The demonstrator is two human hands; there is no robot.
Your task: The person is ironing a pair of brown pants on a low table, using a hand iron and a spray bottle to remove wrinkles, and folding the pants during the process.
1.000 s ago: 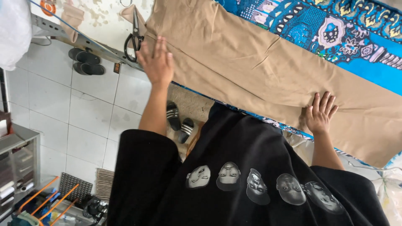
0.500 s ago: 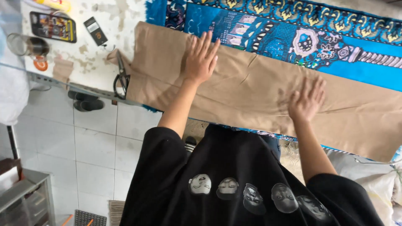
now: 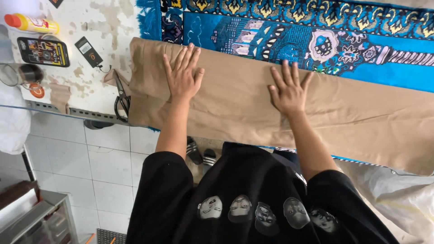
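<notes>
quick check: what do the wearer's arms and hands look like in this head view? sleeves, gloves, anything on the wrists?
Both hands are bare: no gloves, and no rings, watch or bands visible on the left hand or right hand. Forearms are uncovered. Short black sleeves end around the elbows, part of a loose black T-shirt with a row of greyscale printed faces across the chest. No cables or markings on the arms.

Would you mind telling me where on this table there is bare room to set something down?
The worn white tabletop is bare between the black tag and the blue rug. Lower left is crowded: phone, yellow bottle, scissors. The tan cloth, under the left hand and right hand, fills the rest.
</notes>
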